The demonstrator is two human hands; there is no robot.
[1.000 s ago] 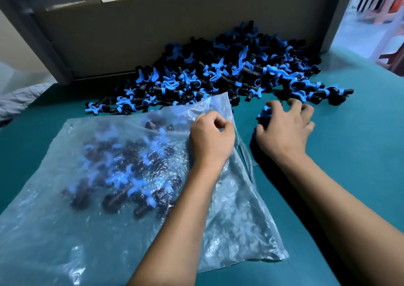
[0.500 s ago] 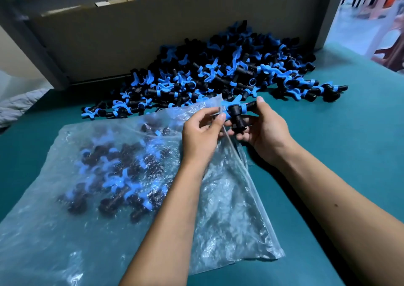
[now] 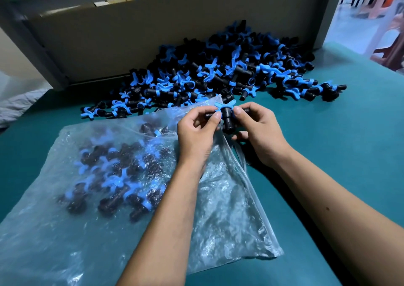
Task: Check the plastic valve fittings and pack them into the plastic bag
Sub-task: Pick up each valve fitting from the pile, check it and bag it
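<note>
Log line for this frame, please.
step: checking | left hand + right hand: pinch valve fitting above plastic bag mouth | pile: behind

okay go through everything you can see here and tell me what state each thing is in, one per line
Held valve fitting: pinched between both hands, above the bag's mouth.
Left hand: fingers gripping the fitting.
Right hand: fingers gripping the fitting.
Plastic bag: lying flat, partly filled.
Loose fittings pile: heaped, unpacked.
</note>
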